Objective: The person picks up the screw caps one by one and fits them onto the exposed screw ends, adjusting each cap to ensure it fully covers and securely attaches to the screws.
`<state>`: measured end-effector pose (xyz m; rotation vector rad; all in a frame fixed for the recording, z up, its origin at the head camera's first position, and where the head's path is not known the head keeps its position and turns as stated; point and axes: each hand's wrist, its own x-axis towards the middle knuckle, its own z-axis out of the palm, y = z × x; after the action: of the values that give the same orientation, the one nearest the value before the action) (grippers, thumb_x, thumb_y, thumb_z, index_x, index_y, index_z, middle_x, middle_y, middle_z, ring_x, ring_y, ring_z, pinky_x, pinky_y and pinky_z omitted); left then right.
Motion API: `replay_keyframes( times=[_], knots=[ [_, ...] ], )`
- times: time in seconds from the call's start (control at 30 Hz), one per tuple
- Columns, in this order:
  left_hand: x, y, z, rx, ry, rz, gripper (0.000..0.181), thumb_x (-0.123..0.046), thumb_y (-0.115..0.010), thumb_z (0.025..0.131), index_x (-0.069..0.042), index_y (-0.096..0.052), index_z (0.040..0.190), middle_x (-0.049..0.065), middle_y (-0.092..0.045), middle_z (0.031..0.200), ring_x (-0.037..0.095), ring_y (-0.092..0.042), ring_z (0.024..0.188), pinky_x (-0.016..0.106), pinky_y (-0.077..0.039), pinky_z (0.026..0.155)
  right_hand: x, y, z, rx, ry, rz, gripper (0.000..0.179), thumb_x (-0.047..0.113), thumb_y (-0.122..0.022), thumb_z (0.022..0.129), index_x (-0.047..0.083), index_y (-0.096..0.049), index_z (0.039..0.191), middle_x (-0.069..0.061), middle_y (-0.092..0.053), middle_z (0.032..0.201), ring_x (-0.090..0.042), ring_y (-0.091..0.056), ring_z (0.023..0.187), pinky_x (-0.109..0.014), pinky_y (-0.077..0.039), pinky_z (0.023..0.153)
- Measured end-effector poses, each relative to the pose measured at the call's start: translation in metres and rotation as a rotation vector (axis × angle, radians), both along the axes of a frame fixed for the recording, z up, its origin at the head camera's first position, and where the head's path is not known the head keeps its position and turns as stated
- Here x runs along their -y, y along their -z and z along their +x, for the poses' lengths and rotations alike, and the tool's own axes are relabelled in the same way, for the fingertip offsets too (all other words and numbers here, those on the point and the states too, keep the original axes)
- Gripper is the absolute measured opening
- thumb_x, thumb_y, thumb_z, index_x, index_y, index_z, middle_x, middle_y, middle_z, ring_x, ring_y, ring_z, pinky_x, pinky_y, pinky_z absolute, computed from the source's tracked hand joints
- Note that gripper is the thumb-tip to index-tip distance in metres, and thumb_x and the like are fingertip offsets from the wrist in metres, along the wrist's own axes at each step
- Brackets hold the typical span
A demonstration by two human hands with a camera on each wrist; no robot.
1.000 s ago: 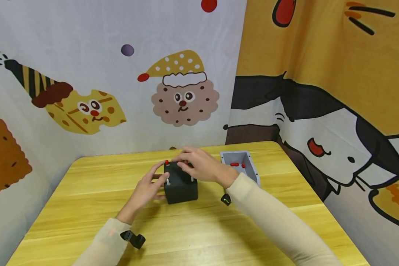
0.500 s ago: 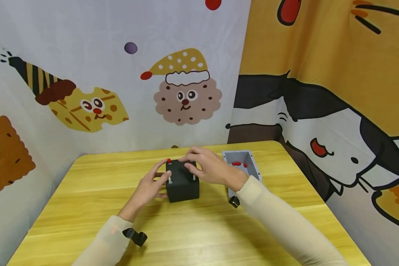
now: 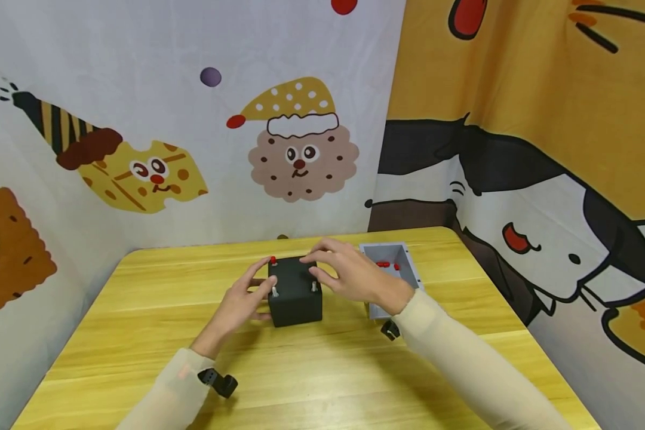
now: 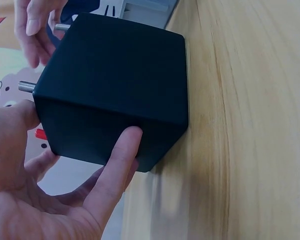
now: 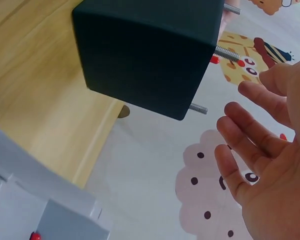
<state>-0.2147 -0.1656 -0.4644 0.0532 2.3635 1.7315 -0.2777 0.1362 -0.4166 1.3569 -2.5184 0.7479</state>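
A black box (image 3: 294, 298) sits on the table with bare metal threaded studs (image 5: 227, 53) standing up at corners of its top. A red cap (image 3: 273, 260) tops the stud at the back left corner. My left hand (image 3: 242, 298) holds the box from the left, thumb by the front left stud and other fingers against the side. Above the right edge of the box hovers my right hand (image 3: 349, 272), fingers loosely bent; the right wrist view shows nothing in them and a gap between the fingertips and the studs.
To the right of the box stands a grey bin (image 3: 408, 269) with several small red caps (image 3: 384, 264) in it, partly hidden by the right hand and forearm. Behind the wooden table (image 3: 166, 316) hangs a cartoon-print cloth (image 3: 166, 48).
My right hand has drawn to the right, off the middle of the box's top, so more of that top shows. The left hand keeps its hold on the box.
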Motion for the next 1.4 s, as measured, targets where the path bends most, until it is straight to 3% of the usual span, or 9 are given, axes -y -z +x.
replay_keyframes(
  times=[0.03, 0.07, 0.27, 0.57, 0.8, 1.0, 1.1, 1.33, 1.4],
  knots=[
    [0.000, 0.000, 0.000, -0.005, 0.004, -0.003, 0.069, -0.055, -0.065, 0.119, -0.043, -0.038, 0.181, 0.031, -0.055, 0.171, 0.049, -0.070, 0.143, 0.053, -0.076, 0.088, -0.001, 0.000, 0.001, -0.006, 0.008, 0.004, 0.039, 0.041, -0.064, 0.122, 0.020, -0.079, 0.151, -0.002, -0.075, 0.142, -0.020, -0.075, 0.115, -0.039, -0.067, 0.096],
    [0.000, 0.000, -0.001, -0.003, 0.000, -0.002, 0.068, -0.056, -0.066, 0.119, -0.045, -0.039, 0.181, 0.030, -0.055, 0.171, 0.049, -0.070, 0.143, 0.053, -0.076, 0.088, -0.001, -0.012, 0.011, -0.005, 0.039, 0.022, 0.035, 0.033, -0.067, 0.121, 0.017, -0.080, 0.149, -0.005, -0.076, 0.140, -0.024, -0.076, 0.114, -0.042, -0.068, 0.094],
    [0.001, 0.000, -0.001, -0.002, 0.004, -0.004, 0.070, -0.056, -0.067, 0.118, -0.045, -0.039, 0.181, 0.030, -0.054, 0.173, 0.049, -0.069, 0.144, 0.053, -0.076, 0.088, -0.008, -0.019, 0.020, -0.028, 0.078, 0.045, 0.032, 0.021, -0.074, 0.117, 0.012, -0.081, 0.148, -0.006, -0.077, 0.140, -0.022, -0.077, 0.119, -0.039, -0.069, 0.094],
    [0.002, 0.001, -0.001, -0.008, 0.005, 0.003, 0.070, -0.057, -0.067, 0.118, -0.044, -0.039, 0.180, 0.030, -0.054, 0.173, 0.050, -0.067, 0.147, 0.053, -0.076, 0.088, -0.031, -0.015, 0.017, 0.035, 0.150, 0.065, 0.036, 0.025, -0.071, 0.119, 0.016, -0.077, 0.153, -0.007, -0.074, 0.149, -0.026, -0.078, 0.129, -0.045, -0.070, 0.104],
    [0.002, 0.000, -0.002, -0.014, 0.003, -0.001, 0.070, -0.056, -0.067, 0.118, -0.042, -0.039, 0.181, 0.030, -0.054, 0.173, 0.051, -0.068, 0.147, 0.053, -0.076, 0.087, -0.050, -0.011, 0.012, 0.084, 0.210, 0.056, 0.037, 0.026, -0.070, 0.120, 0.016, -0.075, 0.155, -0.009, -0.070, 0.158, -0.024, -0.079, 0.114, -0.045, -0.070, 0.089],
    [0.001, 0.002, -0.003, -0.021, 0.020, 0.004, 0.073, -0.055, -0.067, 0.118, -0.039, -0.037, 0.182, 0.033, -0.052, 0.173, 0.053, -0.067, 0.147, 0.054, -0.076, 0.086, -0.064, -0.006, 0.007, 0.079, 0.243, 0.044, 0.036, 0.025, -0.068, 0.121, 0.011, -0.074, 0.154, -0.012, -0.070, 0.160, -0.033, -0.075, 0.138, -0.055, -0.067, 0.112],
    [0.002, 0.002, -0.002, -0.039, 0.020, -0.008, 0.073, -0.059, -0.067, 0.117, -0.041, -0.039, 0.181, 0.034, -0.054, 0.170, 0.051, -0.070, 0.144, 0.052, -0.076, 0.083, -0.071, -0.004, 0.005, 0.082, 0.263, 0.044, 0.036, 0.024, -0.069, 0.120, 0.010, -0.075, 0.153, -0.014, -0.069, 0.160, -0.036, -0.075, 0.139, -0.057, -0.067, 0.113],
    [0.003, 0.002, -0.004, -0.025, 0.014, -0.001, 0.071, -0.058, -0.067, 0.117, -0.044, -0.038, 0.181, 0.032, -0.054, 0.172, 0.051, -0.067, 0.146, 0.051, -0.076, 0.086, -0.085, 0.003, -0.003, 0.104, 0.306, 0.046, 0.033, 0.017, -0.071, 0.118, 0.007, -0.076, 0.150, -0.019, -0.069, 0.159, -0.031, -0.077, 0.113, -0.050, -0.069, 0.092],
    [0.003, 0.003, -0.005, -0.014, 0.011, 0.001, 0.070, -0.057, -0.066, 0.118, -0.043, -0.038, 0.181, 0.030, -0.054, 0.173, 0.051, -0.066, 0.148, 0.052, -0.076, 0.087, -0.089, 0.004, -0.004, 0.115, 0.316, 0.047, 0.034, 0.016, -0.071, 0.118, 0.006, -0.076, 0.150, -0.019, -0.069, 0.158, -0.031, -0.077, 0.113, -0.051, -0.069, 0.094]
  ],
)
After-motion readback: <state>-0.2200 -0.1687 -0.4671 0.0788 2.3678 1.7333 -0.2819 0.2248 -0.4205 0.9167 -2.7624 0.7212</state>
